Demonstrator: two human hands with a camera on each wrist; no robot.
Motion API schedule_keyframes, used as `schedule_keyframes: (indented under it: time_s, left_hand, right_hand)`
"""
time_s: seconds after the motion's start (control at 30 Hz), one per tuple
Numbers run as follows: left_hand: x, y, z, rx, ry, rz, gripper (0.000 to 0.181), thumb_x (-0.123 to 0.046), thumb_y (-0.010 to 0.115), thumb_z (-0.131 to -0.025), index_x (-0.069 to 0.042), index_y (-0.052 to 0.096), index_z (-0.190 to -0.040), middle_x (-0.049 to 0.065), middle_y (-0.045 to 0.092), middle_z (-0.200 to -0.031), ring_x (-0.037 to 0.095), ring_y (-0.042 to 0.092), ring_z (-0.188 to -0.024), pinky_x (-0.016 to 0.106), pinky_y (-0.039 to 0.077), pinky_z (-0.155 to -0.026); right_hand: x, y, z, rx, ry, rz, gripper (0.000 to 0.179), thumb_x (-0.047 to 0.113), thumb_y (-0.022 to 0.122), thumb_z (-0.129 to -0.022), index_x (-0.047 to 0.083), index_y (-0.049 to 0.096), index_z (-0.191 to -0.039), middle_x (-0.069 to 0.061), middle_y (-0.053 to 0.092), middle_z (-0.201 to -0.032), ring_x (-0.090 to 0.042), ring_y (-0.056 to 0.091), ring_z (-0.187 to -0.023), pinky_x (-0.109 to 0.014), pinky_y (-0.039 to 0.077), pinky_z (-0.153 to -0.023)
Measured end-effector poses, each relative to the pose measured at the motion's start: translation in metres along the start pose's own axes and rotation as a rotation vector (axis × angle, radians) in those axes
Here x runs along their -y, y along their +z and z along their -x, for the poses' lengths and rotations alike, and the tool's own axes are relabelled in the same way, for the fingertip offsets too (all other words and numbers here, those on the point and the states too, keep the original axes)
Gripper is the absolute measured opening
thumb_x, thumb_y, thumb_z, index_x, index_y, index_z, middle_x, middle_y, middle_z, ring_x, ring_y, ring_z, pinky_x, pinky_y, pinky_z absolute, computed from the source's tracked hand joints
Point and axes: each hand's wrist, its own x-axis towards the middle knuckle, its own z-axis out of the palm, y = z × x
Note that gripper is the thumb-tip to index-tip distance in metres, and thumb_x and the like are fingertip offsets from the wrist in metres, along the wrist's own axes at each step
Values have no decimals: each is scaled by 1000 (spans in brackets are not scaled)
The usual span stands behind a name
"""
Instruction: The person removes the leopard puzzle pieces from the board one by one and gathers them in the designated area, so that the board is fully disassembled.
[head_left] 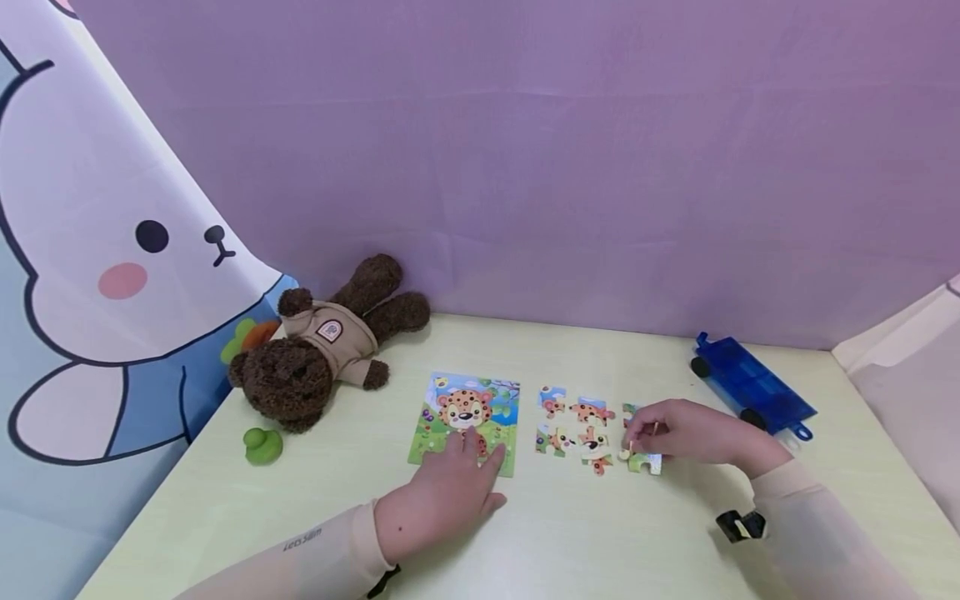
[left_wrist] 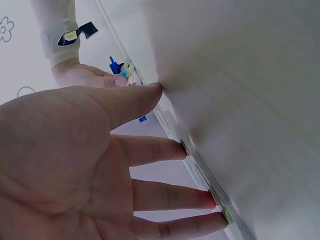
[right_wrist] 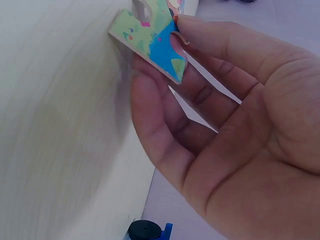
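Note:
My left hand [head_left: 447, 497] rests its fingertips on a square leopard picture board [head_left: 495, 400], with the fingers straight. In the left wrist view, the fingertips [left_wrist: 172, 150] touch the thin edge of that board. My right hand [head_left: 686, 429] pinches a jigsaw piece between thumb and fingers. Green and blue colours show on this jigsaw piece [right_wrist: 150, 37] in the right wrist view, held tilted above the table. Several loose leopard jigsaw pieces [head_left: 552, 439] lie between the two hands. Another green-edged piece [head_left: 649, 463] is partly under the right hand.
A brown teddy bear [head_left: 281, 379] in a beige shirt lies at the table's back left. Near its head sits a small green toy [head_left: 262, 447]. A blue toy trailer [head_left: 753, 379] stands at the back right, and a purple cloth [head_left: 525, 167] hangs behind the table.

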Motion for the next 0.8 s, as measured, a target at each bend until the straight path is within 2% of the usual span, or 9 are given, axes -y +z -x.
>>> schedule_keyframes:
  time_s: [0.23,0.57,0.67,0.8]
  left_hand:
    - [-1,0,0,2,0,-8,66,-56,56,-107,-20,48,-163,29,47,-163,48,50,-147,63,64,-93]
    - [-1,1,0,11,-11,-15,67,-56,56,-107,-21,48,-163,29,46,-164,48,50,-147,64,64,-93]
    - [-2,1,-1,6,-13,-22,67,-56,57,-107,-21,48,-163,29,46,-164,48,50,-147,64,64,-93]
    - [-2,0,-1,4,-16,-21,66,-56,56,-107,-21,48,-163,28,46,-164,48,49,-147,64,64,-93]
  right_hand:
    - [-2,2,-2,-39,-25,16,10,22,68,-105,19,77,-109,2,76,-108,-11,58,-87,-23,51,-71]
    - [-3,6,-2,-115,31,46,8,27,75,-101,24,79,-106,1,69,-109,-19,57,-94,-24,52,-76]
    - [-3,6,-1,-118,30,47,10,26,74,-102,23,78,-110,0,70,-111,-19,58,-96,-24,53,-77]
    - [-2,5,-1,-124,16,47,15,25,70,-104,20,76,-117,-2,72,-122,-18,60,-101,-24,55,-81]
